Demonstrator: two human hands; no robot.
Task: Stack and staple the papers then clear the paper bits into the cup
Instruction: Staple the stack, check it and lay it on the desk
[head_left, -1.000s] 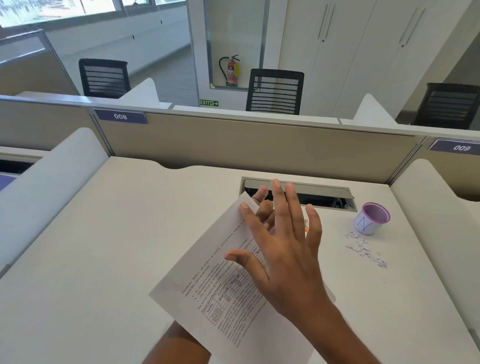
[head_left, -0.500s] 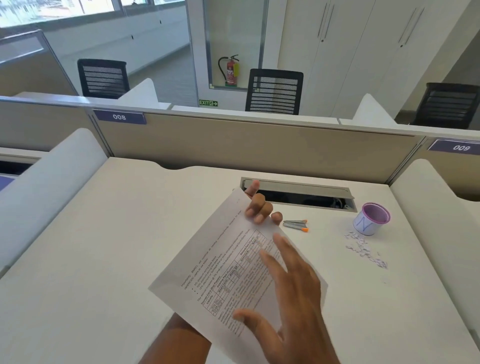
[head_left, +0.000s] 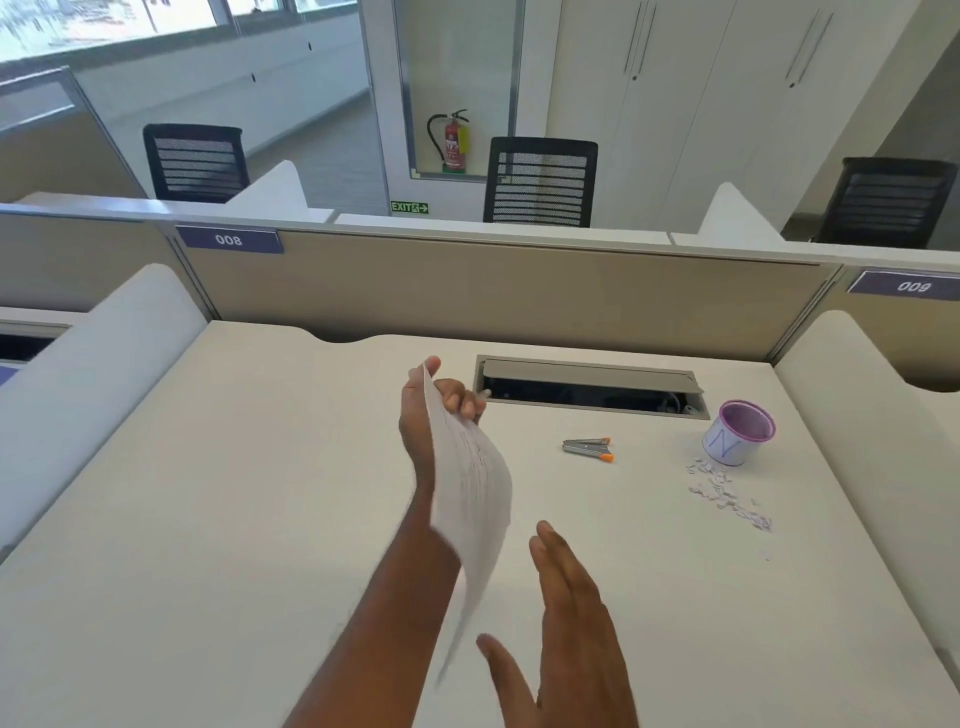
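Office cubicle desk (head_left: 208, 519), white top, beige partition behind bearing tags 008 and 009. Left hand (head_left: 423, 415) raised above desk, thumb and curled fingers pinching the top edge of the papers (head_left: 470, 499); sheets hang nearly edge-on to the camera, bowed, lower end blurred. Sheet count not resolvable. Right hand (head_left: 566, 639) flat and unclenched, fingers straight, just right of the papers' lower edge; contact cannot be told. Stapler (head_left: 587, 448), grey with orange tips, lies on the desk near the open cable tray (head_left: 592, 371). Purple-rimmed cup (head_left: 737, 432) marked "N" upright at right. Paper bits (head_left: 727, 493) scattered on the desk just in front of cup.
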